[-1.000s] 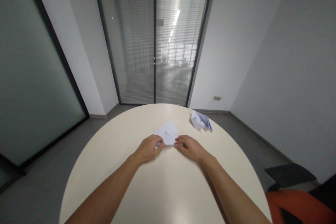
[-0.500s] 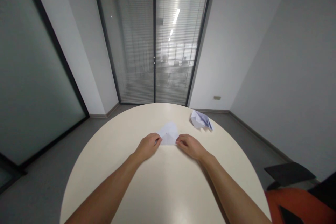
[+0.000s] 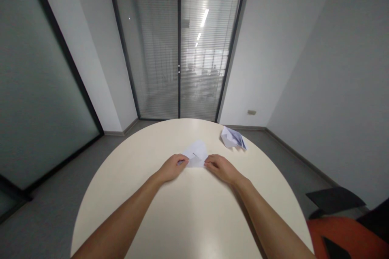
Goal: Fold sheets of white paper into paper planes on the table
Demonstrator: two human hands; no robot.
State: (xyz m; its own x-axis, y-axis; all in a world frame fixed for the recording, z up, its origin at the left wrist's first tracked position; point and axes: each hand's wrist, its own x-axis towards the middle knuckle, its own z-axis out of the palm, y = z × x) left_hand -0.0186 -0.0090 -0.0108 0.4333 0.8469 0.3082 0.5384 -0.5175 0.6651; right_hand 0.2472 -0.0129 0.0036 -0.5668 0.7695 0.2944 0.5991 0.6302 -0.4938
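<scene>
- Folded white paper lies flat on the round cream surface, between both hands.
- Left hand fingers pinch its left corner; right hand fingers press its right corner.
- Another folded paper sits well apart, near the far right rim.
- Glass doors with blinds stand beyond.

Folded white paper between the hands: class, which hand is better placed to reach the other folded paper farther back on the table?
Right. The right hand lies nearer the second folded paper, on that side of the table; the left hand would cross over.
</scene>
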